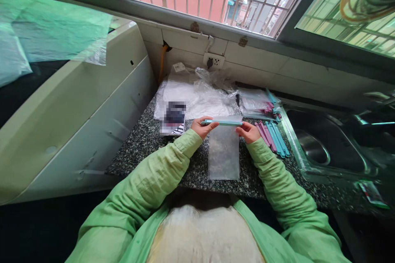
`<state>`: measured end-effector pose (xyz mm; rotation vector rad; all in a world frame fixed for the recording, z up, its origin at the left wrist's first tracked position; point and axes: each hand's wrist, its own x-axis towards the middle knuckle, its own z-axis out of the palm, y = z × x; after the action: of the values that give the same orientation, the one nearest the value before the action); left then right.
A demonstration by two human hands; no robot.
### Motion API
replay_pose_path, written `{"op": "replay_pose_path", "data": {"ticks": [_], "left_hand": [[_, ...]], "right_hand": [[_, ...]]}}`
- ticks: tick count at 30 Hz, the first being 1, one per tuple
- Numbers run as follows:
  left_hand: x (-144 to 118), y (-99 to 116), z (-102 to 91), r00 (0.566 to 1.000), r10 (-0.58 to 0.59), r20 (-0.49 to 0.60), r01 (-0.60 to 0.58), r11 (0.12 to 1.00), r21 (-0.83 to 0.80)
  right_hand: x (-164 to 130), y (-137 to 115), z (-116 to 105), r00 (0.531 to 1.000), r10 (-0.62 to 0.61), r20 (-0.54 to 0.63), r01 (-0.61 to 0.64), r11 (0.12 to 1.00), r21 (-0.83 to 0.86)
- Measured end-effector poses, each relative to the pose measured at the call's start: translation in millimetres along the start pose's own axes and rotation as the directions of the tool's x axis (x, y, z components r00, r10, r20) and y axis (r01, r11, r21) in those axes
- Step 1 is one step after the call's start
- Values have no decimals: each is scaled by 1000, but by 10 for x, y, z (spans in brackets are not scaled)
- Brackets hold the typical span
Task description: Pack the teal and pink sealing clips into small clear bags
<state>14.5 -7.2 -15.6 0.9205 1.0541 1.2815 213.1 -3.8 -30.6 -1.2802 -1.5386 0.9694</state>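
My left hand [201, 126] and my right hand [248, 131] hold the two ends of a teal sealing strip [221, 122] that runs along the top edge of a clear plastic bag [224, 153]. The bag lies flat on the speckled granite counter [145, 144], its lower end reaching toward me. Both sleeves are light green.
Loose pink and teal strips [272, 134] lie right of the bag, with a stack of bags with strips [258, 105] behind them. Crumpled clear plastic [197, 94] and a small card [173, 120] lie at the back left. A steel sink [327, 148] is to the right, a white appliance [77, 107] to the left.
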Motion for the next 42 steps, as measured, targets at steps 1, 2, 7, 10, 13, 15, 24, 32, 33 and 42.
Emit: {"op": "replay_pose_path", "data": {"ticks": [1,2,7,10,13,15,24,32,33,42], "left_hand": [[3,5,-2,1000,-2,-14,2,1000,-8],[5,7,-4,1000,-1,-26,0,1000,-12],[4,-32,-15,991,122,-58,-119,992,45],[0,-65,-29,950,311,-37,-306,946,108],[5,-77,-50,889,457,20,-455,879,143],[10,-76,-59,860,508,51,-510,848,145],[17,-102,-23,911,411,-19,-409,910,59],[18,-57,-31,955,251,-156,-253,967,9],[23,-56,-36,953,255,-166,-257,966,9],[40,-102,-76,874,478,-88,-462,873,156]], "right_hand": [[-20,-17,15,1000,24,-12,-24,1000,9],[-40,-36,32,999,42,-26,-42,999,17],[-94,-109,97,995,45,-86,-45,999,-5],[-94,-132,104,995,39,-93,-42,998,-36],[-93,-142,108,993,51,-106,-57,997,-49],[-92,-141,110,992,60,-112,-67,996,-55],[-83,-104,118,992,97,-85,-102,993,-53],[-82,-50,129,994,96,-44,-99,992,-75],[-82,-45,131,994,97,-51,-100,992,-71],[-112,-75,134,993,52,-102,-62,993,-100]]}}
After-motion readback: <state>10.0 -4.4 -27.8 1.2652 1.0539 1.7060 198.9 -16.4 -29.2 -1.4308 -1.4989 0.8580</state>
